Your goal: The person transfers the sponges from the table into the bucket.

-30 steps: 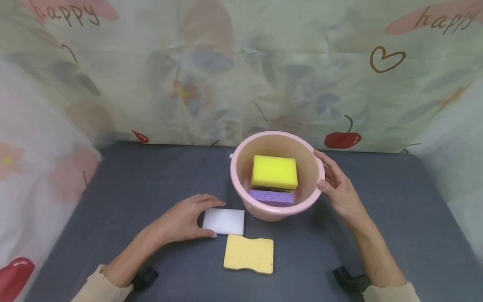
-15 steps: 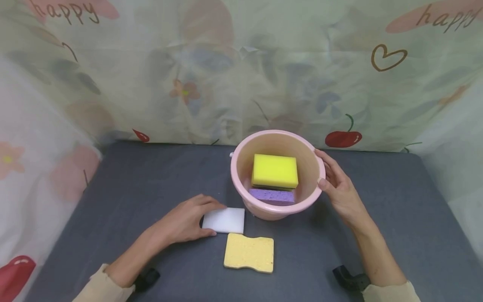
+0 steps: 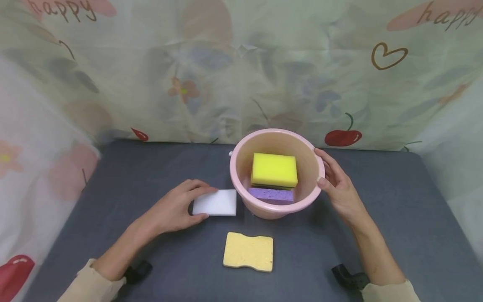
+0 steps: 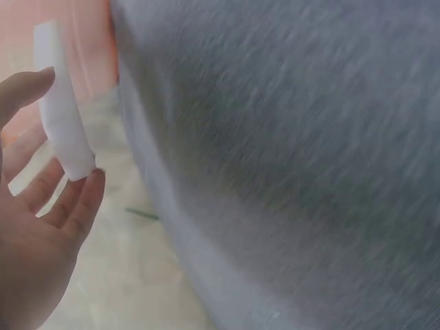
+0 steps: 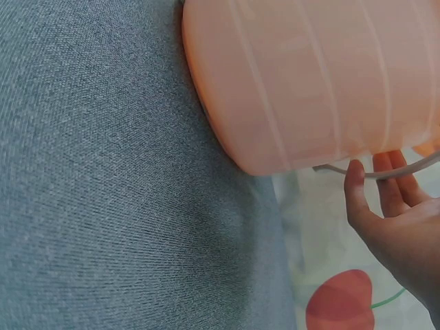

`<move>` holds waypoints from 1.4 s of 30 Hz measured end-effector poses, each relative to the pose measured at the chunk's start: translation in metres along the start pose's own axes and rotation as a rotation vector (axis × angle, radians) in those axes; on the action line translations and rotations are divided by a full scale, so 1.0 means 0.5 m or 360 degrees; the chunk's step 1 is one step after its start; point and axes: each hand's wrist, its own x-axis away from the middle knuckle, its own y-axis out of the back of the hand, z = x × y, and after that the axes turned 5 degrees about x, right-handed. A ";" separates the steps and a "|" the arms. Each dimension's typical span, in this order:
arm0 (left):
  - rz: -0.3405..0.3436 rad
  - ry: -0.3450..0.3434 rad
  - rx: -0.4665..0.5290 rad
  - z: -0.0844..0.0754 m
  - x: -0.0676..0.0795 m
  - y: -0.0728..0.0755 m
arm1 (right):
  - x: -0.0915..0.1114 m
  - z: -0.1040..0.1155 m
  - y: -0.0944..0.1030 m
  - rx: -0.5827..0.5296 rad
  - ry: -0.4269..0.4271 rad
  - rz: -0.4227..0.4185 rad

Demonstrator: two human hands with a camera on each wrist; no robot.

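Observation:
My left hand (image 3: 177, 206) pinches a flat white sponge block (image 3: 216, 202) between thumb and fingers, just left of the bucket in the head view. The left wrist view shows the white block edge-on, raised off the table. My right hand (image 3: 341, 191) holds the right side of the pink bucket (image 3: 269, 212) at its rim, thumb in front and fingers farther back. In the right wrist view its fingertips touch the bucket wall by the handle (image 5: 405, 170). Inside the bucket lie a yellow sponge (image 3: 274, 170) with a dark underside and a purple sponge (image 3: 271, 195).
A pale yellow sponge (image 3: 248, 251) with notched sides lies on the dark grey table (image 3: 181, 268) in front of the bucket. A patterned curtain (image 3: 241, 84) hangs behind the table's back edge and at both sides.
My left hand has closed on the white sponge block and lifted it, moving away from me and slightly left, apart from the pale yellow sponge. The right hand and bucket have stayed put.

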 end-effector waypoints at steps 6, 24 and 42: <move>-0.0089 -0.0047 0.0017 0.008 -0.001 0.033 | 0.001 0.002 -0.001 0.0020 -0.0021 -0.0004; -0.0435 -0.0112 0.0000 0.018 -0.021 0.123 | 0.000 0.002 0.001 0.0024 -0.0024 -0.0004; -0.0495 -0.0323 0.0092 -0.031 -0.098 0.185 | 0.000 0.001 0.001 -0.0026 0.0010 0.0008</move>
